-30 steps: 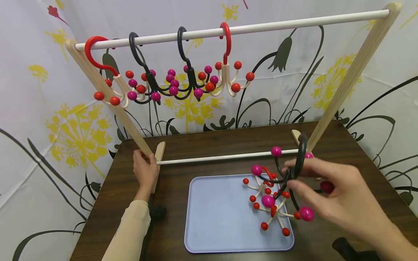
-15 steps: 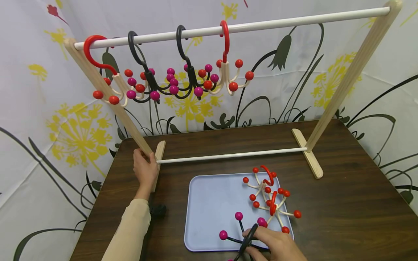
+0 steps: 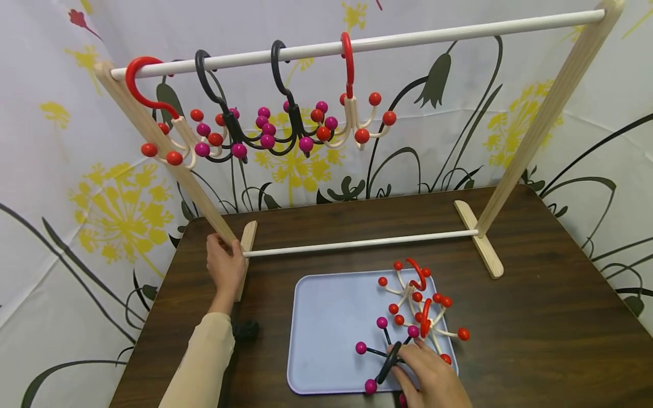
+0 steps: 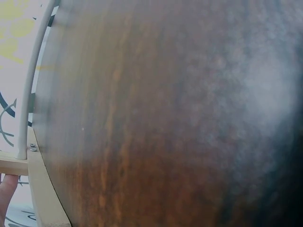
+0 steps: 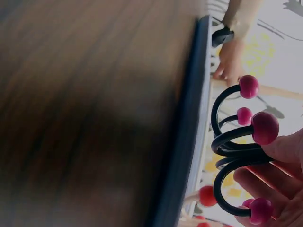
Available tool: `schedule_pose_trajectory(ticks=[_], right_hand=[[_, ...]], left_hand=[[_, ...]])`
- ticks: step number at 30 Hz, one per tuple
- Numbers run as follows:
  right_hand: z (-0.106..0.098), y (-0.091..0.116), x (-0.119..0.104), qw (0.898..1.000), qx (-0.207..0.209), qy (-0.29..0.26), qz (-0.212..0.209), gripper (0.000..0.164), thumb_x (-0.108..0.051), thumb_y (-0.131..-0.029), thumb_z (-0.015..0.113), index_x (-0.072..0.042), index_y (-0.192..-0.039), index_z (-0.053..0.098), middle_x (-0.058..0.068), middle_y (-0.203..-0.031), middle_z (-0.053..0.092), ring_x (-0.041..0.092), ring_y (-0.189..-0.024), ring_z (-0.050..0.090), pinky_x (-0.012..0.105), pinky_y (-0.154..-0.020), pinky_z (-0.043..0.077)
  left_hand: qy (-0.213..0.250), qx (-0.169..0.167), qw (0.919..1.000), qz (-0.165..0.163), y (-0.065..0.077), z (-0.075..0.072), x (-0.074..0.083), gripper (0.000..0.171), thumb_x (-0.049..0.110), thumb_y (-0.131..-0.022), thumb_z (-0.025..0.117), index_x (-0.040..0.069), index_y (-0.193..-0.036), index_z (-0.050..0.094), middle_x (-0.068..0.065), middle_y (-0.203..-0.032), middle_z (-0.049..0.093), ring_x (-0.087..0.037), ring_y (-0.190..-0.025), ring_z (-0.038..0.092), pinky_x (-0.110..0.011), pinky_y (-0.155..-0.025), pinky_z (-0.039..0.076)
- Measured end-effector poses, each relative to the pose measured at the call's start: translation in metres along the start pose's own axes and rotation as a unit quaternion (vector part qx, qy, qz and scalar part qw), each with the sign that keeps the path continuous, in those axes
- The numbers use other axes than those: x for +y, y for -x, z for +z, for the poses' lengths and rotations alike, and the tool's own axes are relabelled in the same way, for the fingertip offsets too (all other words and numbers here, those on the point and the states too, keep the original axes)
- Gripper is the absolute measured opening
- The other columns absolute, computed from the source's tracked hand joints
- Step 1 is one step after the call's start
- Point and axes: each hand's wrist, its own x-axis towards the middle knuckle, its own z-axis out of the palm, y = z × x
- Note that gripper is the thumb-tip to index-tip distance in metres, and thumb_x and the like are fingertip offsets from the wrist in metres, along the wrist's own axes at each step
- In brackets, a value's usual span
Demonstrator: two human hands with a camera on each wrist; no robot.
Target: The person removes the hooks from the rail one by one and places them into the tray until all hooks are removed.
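Observation:
My left hand (image 3: 226,269) grips the foot of the rack's left wooden post (image 3: 199,195); a fingertip (image 4: 7,187) shows in the left wrist view. With thumb and fingers, my right hand (image 3: 431,377) pinches a black multi-arm hanger (image 3: 390,362) with pink balls on its arm ends. It is at the front right of the pale blue tray (image 3: 326,328), its curved arms (image 5: 220,151) close to the tray surface; I cannot tell whether they touch. Two cream hangers with red hooks (image 3: 425,320) (image 3: 419,275) and red balls lie at the tray's right side.
From the rack's white top rod (image 3: 459,35) hang a red-hooked hanger (image 3: 134,85), two black ones (image 3: 203,79) (image 3: 278,73) and another red-hooked one (image 3: 349,71). A lower white rod (image 3: 357,244) crosses behind the tray. The right post (image 3: 546,119) stands on a wooden foot (image 3: 479,241).
My right hand has carried the black hanger from the tray's right side down to its front right, then slightly back and to the right. The left hand stays on the post.

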Motion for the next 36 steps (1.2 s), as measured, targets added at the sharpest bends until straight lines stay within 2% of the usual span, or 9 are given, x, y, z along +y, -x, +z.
schedule_pose_trajectory(ticks=[3, 8, 15, 21, 26, 28, 31, 34, 36], right_hand=[[0.0, -0.001, 0.004, 1.0, -0.008, 0.02, 0.023, 0.029, -0.016, -0.072, 0.083, -0.021, -0.095, 0.067, -0.02, -0.09, 0.063, 0.004, -0.083, 0.061, 0.044, -0.087, 0.051], [0.001, -0.001, 0.011, 0.999, 0.001, 0.026, 0.046, 0.031, -0.013, -0.071, 0.083, -0.02, -0.097, 0.068, -0.017, -0.091, 0.064, 0.002, -0.083, 0.058, 0.034, -0.08, 0.053], [0.004, 0.001, 0.022, 0.998, 0.026, 0.01, 0.047, 0.036, -0.004, -0.069, 0.082, -0.016, -0.101, 0.07, -0.008, -0.094, 0.068, 0.001, -0.082, 0.06, 0.031, -0.073, 0.054], [0.002, 0.003, 0.024, 0.997, 0.007, 0.048, 0.064, 0.028, -0.011, -0.073, 0.081, -0.018, -0.097, 0.068, -0.014, -0.085, 0.06, -0.001, -0.074, 0.053, 0.027, -0.069, 0.052], [0.0, 0.003, 0.024, 0.994, 0.005, 0.057, 0.088, 0.032, -0.013, -0.074, 0.081, -0.015, -0.104, 0.073, -0.009, -0.093, 0.065, 0.011, -0.088, 0.063, 0.035, -0.078, 0.053], [-0.001, 0.003, 0.023, 0.993, -0.006, 0.046, 0.108, 0.032, -0.012, -0.075, 0.08, -0.014, -0.107, 0.073, -0.004, -0.1, 0.068, 0.019, -0.098, 0.065, 0.04, -0.082, 0.052], [-0.005, 0.002, 0.018, 0.984, -0.056, 0.032, 0.165, 0.029, -0.017, -0.08, 0.076, -0.016, -0.108, 0.072, -0.007, -0.095, 0.065, 0.014, -0.088, 0.063, 0.035, -0.077, 0.053], [-0.011, 0.002, 0.015, 0.975, -0.091, 0.027, 0.203, 0.027, -0.022, -0.082, 0.074, -0.017, -0.109, 0.07, -0.009, -0.093, 0.062, 0.009, -0.081, 0.056, 0.031, -0.075, 0.052], [-0.018, 0.004, 0.011, 0.969, -0.106, 0.025, 0.223, 0.03, -0.025, -0.083, 0.073, -0.018, -0.112, 0.069, -0.008, -0.1, 0.063, 0.011, -0.087, 0.057, 0.035, -0.078, 0.052]], left_hand=[[0.0, -0.002, 1.0, 0.001, 0.0, 0.0, 0.0, 0.033, 0.016, -0.09, 0.061, 0.002, -0.117, 0.047, -0.018, -0.106, 0.052, -0.035, -0.09, 0.054, -0.054, -0.074, 0.039], [0.002, -0.002, 1.0, 0.005, 0.0, 0.001, 0.001, 0.032, 0.016, -0.09, 0.061, 0.002, -0.116, 0.047, -0.018, -0.105, 0.052, -0.035, -0.089, 0.054, -0.053, -0.074, 0.039], [0.003, 0.002, 1.0, 0.006, 0.0, 0.0, 0.001, 0.033, 0.015, -0.09, 0.061, 0.002, -0.116, 0.047, -0.018, -0.106, 0.052, -0.035, -0.09, 0.054, -0.054, -0.074, 0.038], [0.002, -0.001, 1.0, 0.003, 0.0, 0.0, -0.001, 0.033, 0.016, -0.09, 0.061, 0.002, -0.116, 0.047, -0.018, -0.106, 0.052, -0.035, -0.09, 0.054, -0.054, -0.074, 0.038], [-0.001, -0.001, 1.0, 0.003, 0.0, -0.001, 0.0, 0.033, 0.014, -0.09, 0.061, 0.001, -0.116, 0.047, -0.018, -0.106, 0.052, -0.036, -0.09, 0.054, -0.055, -0.074, 0.038], [-0.002, 0.0, 1.0, 0.002, 0.0, -0.002, 0.001, 0.033, 0.014, -0.089, 0.061, 0.001, -0.116, 0.047, -0.018, -0.106, 0.052, -0.036, -0.09, 0.054, -0.054, -0.074, 0.038], [-0.005, -0.002, 1.0, 0.002, 0.0, -0.002, 0.002, 0.033, 0.014, -0.09, 0.061, 0.001, -0.116, 0.046, -0.018, -0.106, 0.052, -0.036, -0.09, 0.054, -0.054, -0.074, 0.038], [-0.007, -0.003, 1.0, 0.001, 0.001, -0.001, 0.002, 0.033, 0.015, -0.09, 0.06, 0.002, -0.116, 0.046, -0.018, -0.106, 0.051, -0.036, -0.089, 0.054, -0.054, -0.073, 0.038], [-0.007, -0.005, 1.0, 0.0, 0.001, -0.001, 0.001, 0.033, 0.016, -0.09, 0.061, 0.002, -0.116, 0.046, -0.017, -0.106, 0.051, -0.035, -0.089, 0.054, -0.054, -0.073, 0.039]])
